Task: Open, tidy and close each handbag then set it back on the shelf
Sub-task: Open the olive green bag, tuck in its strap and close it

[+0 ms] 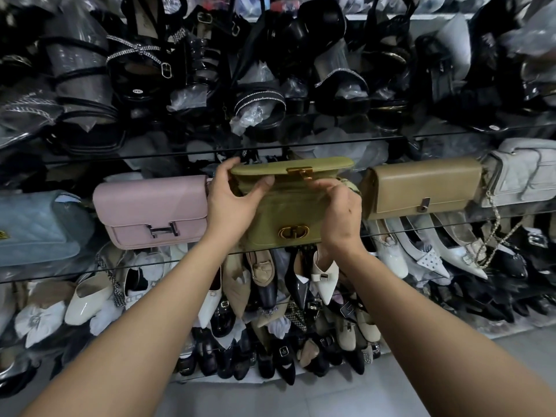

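Observation:
An olive-green handbag (288, 212) with gold clasps stands on the glass shelf (451, 219) at the centre, its flap (319, 165) lifted up and open. My left hand (233, 200) grips the flap's left end, thumb pressed under its edge. My right hand (338, 206) holds the bag's upper right side, fingers curled at the opening just below the flap's gold catch. The inside of the bag is hidden from view.
A pink handbag (150, 210) and a pale blue quilted bag (36, 227) stand to the left; a tan bag (424, 188) and a grey chain-strap bag (523, 173) to the right. Shelves above and below are crammed with shoes. Grey tiled floor (331, 395) lies beneath.

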